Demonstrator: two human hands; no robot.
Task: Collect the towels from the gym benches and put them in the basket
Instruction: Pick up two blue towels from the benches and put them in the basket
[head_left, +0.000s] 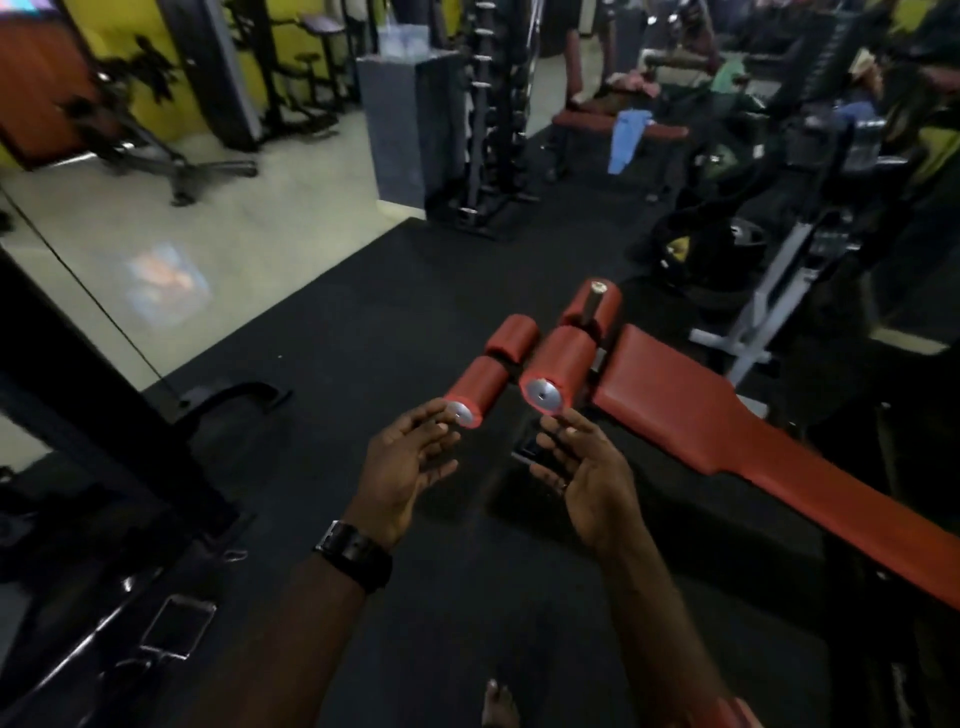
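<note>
Blue towel (626, 137) hangs crumpled off far surface (579, 120), blurred. Left hand (402, 467), right hand (587, 478): fingers loose, empty.

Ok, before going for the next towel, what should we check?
1. Left hand free: ok, holds nothing.
2. Right hand free: ok, holds nothing.
3. Near red bench towel-free: ok on the visible pad.
4. Next towel located: ok, blue towel hangs off the far bench.
5. Basket located: cannot tell, not in view.
</note>
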